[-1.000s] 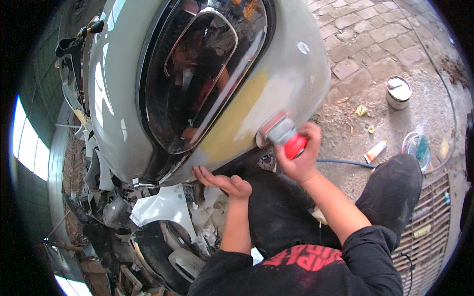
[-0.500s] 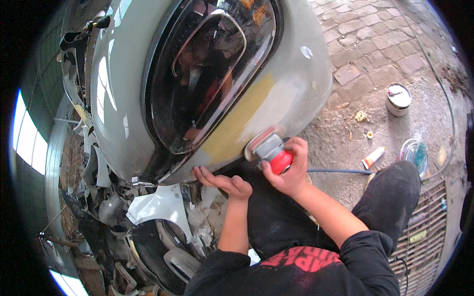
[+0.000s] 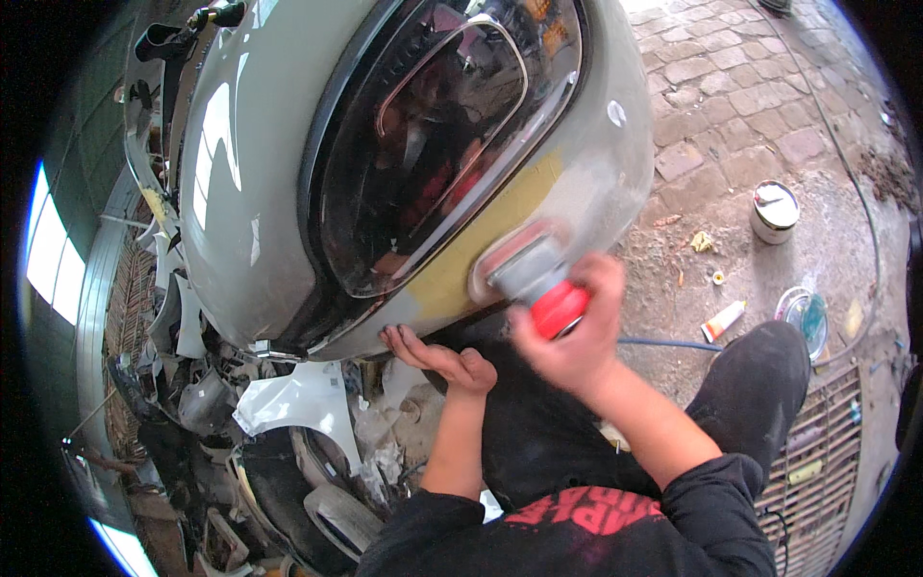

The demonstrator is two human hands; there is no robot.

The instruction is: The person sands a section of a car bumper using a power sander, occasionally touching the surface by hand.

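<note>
My right hand (image 3: 586, 337) grips a red and silver sander (image 3: 558, 308), whose pad rests on the grey car body panel (image 3: 240, 192), over a sanded area with yellow filler (image 3: 447, 288) and whitish patches. Above that is a dark, glossy tail-light (image 3: 413, 192). My left hand (image 3: 447, 361) is open, palm upward, fingertips against the panel's lower edge. A blue hose (image 3: 663, 343) runs out to the right from behind my right hand.
Right, on paving and concrete: a tin (image 3: 774, 219), a tube (image 3: 723, 320), a plastic lid (image 3: 800, 319) and a cable (image 3: 846, 163). A floor grate (image 3: 817, 462) lies beside my knee (image 3: 755, 385). Scrap body parts (image 3: 293, 409) and a tyre (image 3: 336, 519) pile up at lower left.
Over the last second the sander has shifted leftward along the panel, onto the yellow filler. My left hand stays at the lower edge. The view has shifted slightly, moving the tail-light rightward.
</note>
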